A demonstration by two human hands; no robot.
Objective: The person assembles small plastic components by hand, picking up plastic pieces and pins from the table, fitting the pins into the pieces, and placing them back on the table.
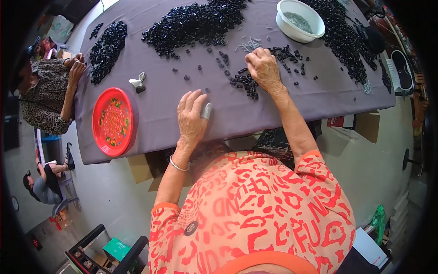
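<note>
My left hand point(191, 114) rests over the grey cloth near the table's front edge, fingers loosely stretched, with a grey wrap on the thumb. A small dark piece point(207, 90) lies just beyond its fingertips. Farther right, my right hand point(264, 69) has its fingers curled down, and what they may hold is hidden. Beside it, on the left, is a loose cluster of small black plastic pieces point(246, 84). Thin grey pins point(250, 44) are scattered just past its fingertips, and more black pieces point(287, 55) spread to its right.
Large heaps of black pieces point(196, 27) cover the far side. A white bowl point(281, 25) of grey pins stands at the back right. A red floral tray point(96, 119) and a small white-and-black item point(138, 83) lie left. Another person point(50, 86) sits at the left edge.
</note>
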